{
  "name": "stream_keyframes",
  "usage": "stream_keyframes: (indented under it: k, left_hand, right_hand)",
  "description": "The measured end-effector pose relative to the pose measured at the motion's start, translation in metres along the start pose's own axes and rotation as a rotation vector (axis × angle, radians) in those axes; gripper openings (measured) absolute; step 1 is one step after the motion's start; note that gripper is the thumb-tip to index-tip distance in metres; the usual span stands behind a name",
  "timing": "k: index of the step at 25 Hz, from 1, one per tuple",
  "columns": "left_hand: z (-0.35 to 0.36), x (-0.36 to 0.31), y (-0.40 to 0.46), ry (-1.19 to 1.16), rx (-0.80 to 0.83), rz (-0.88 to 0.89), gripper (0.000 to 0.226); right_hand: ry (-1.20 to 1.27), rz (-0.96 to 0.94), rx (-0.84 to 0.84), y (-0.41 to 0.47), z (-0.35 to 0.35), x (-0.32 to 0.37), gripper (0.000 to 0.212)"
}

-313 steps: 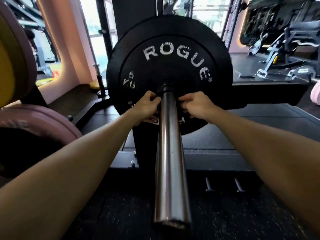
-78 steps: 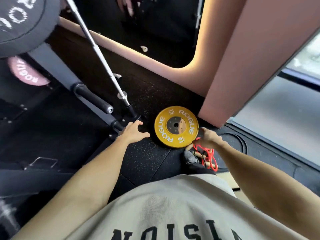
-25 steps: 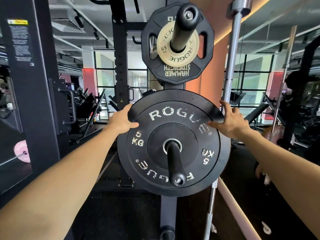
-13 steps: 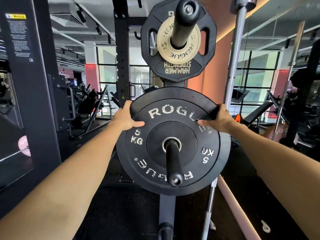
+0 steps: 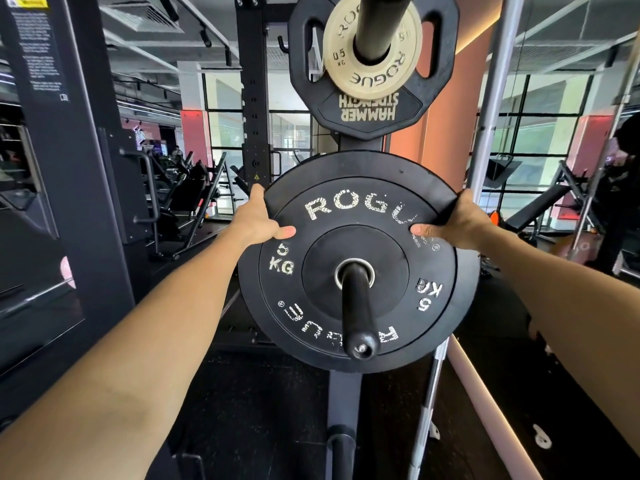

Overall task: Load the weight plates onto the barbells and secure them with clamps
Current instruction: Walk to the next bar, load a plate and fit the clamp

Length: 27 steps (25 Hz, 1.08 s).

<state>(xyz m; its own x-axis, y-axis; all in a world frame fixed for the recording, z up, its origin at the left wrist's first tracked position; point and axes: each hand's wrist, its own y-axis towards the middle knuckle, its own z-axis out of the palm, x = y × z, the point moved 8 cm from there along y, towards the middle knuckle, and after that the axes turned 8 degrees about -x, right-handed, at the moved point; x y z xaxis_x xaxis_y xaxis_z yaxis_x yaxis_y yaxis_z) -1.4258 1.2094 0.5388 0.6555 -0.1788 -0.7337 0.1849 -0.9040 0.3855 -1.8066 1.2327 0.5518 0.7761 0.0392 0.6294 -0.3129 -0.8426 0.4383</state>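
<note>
Plate: the black Rogue 5 kg bumper plate [image 5: 356,258] hangs on the black storage peg [image 5: 356,306] of the rack upright, with a second black plate [image 5: 465,271] showing behind it at the right edge.
Left hand: your left hand [image 5: 258,220] grips the plate's upper left rim, thumb pressed on the face just left of the lettering, fingers wrapped behind out of sight.
Right hand: your right hand [image 5: 453,220] grips the upper right rim the same way, thumb on the face, fingers hooked over the edge.
What changed: a second ago your right hand lay flat and spread against the face and your left only rested at the rim; half a second ago both had started to curl. Now both have closed fully on the rim, and the plate fills more of the view, so you have leaned in.
What it means: I judge the grip is set and you are ready to draw the front plate off the peg toward you.
Watch for: the peg tilts up toward its tip [image 5: 362,348], so the plate likely needs lifting as it slides; the plate behind may drag along.
Above: a small 0.5 kg Rogue change plate [image 5: 372,50] sits in front of a Hammer Strength plate [image 5: 370,109] on the upper peg, well clear of your hands.
Still to do: no barbell sleeve or clamp is in view here; loading and clamping remain.
</note>
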Motion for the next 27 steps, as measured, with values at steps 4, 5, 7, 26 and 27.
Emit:
stream_keyframes:
  k: [4,5,7,26,27]
  left_hand:
    - [-0.007,0.006,-0.01,-0.045,-0.02,0.017,0.083]
    - [-0.009,0.007,-0.013,-0.048,-0.013,0.019,0.085]
    - [-0.013,0.009,-0.019,-0.038,0.004,0.012,0.087]
    - [-0.073,-0.027,-0.134,-0.156,-0.05,0.071,0.069]
    - [-0.078,-0.029,-0.143,-0.154,-0.057,0.07,0.067]
  right_hand:
    - [0.008,-0.026,-0.023,-0.015,-0.011,0.003,0.098]
    - [-0.004,-0.027,-0.031,-0.02,-0.014,0.003,0.097]
    - [-0.016,-0.029,-0.016,-0.028,-0.019,0.004,0.098]
    - [0.252,-0.076,-0.009,-0.124,-0.073,0.003,0.094]
    - [0.256,-0.08,0.0,-0.134,-0.077,0.006,0.099]
